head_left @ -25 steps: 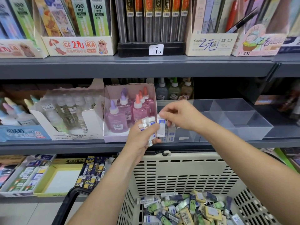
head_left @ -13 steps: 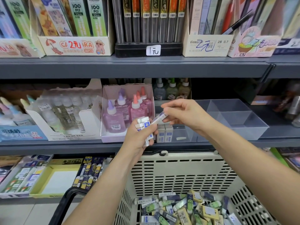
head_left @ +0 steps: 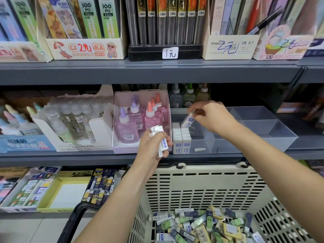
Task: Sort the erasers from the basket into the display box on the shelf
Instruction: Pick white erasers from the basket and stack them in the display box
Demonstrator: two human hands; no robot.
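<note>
Erasers: two short rows stand upright in the display box point(head_left: 201, 135) at its left end on the shelf point(head_left: 263, 155). Many lie loose in our basket point(head_left: 201, 186), so we judge most work remains. Our right hand point(head_left: 213, 116) pinches one eraser point(head_left: 188, 120) over the rows, long axis tilted, lower end down-left. Our left hand point(head_left: 152, 146) clasps a spare bundle point(head_left: 160, 137).

Bright, even overhead light — soft shadows under shelves; wide-angle bending, blur at edges.
</note>
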